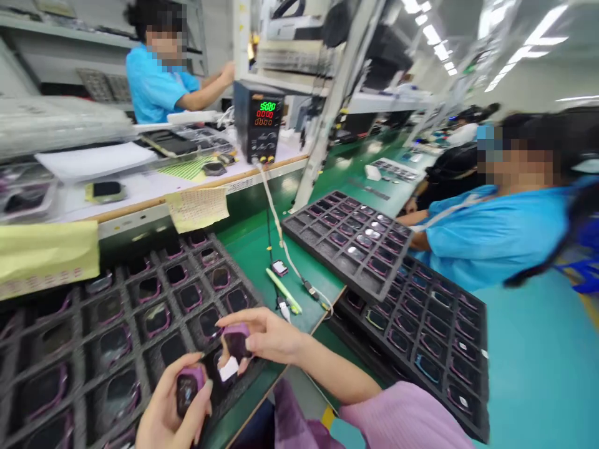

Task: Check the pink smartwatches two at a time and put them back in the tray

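Bench: green worktop (255, 265) is running beneath a black gridded tray (130, 324), which is holding rows of purple-rimmed pieces (189, 297).
Left hand (171, 402): thumb and fingers are pinching one purple-framed device (186, 390) above the tray.
Right hand (269, 335): is pinching a second purple-framed device (236, 342) by its edges, nearby.
Power supply (259, 125): is glowing on the shelf (140, 208).

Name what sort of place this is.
Probably an electronics assembly or inspection workshop: black, foam-like gridded trays hold small, purple-rimmed, dark-faced devices, and a black boxy instrument shows glowing green and red digits.
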The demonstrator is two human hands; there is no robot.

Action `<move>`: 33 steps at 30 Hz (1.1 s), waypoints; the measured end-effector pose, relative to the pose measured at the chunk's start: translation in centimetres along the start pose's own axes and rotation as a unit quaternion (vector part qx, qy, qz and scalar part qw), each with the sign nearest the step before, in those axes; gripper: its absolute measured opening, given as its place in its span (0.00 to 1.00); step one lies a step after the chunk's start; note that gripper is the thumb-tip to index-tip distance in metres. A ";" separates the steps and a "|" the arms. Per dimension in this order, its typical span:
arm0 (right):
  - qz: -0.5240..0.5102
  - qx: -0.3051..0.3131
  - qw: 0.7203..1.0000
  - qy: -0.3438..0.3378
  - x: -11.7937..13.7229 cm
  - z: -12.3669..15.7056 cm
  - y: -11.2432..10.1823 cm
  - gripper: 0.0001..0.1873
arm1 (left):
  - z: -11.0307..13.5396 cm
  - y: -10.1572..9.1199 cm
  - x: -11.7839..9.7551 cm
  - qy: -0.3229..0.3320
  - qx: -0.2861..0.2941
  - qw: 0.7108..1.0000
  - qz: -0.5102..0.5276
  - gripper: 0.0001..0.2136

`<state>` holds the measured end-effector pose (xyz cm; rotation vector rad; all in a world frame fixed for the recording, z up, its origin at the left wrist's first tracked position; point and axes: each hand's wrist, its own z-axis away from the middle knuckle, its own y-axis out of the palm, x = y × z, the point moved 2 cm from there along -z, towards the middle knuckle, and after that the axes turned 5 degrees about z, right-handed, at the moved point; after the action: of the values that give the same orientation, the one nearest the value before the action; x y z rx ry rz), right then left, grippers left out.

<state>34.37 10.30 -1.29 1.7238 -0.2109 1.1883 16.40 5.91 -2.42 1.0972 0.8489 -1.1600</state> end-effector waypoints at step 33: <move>0.095 -0.082 0.990 0.059 0.4 -1.3 0.3 0.20 | -0.6 -0.5 -1.3 0.026 0.072 0.993 -0.089 0.13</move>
<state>33.57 11.34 -0.70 1.5109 -0.3974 1.3684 15.66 6.87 -1.50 1.1922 0.9289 -1.3636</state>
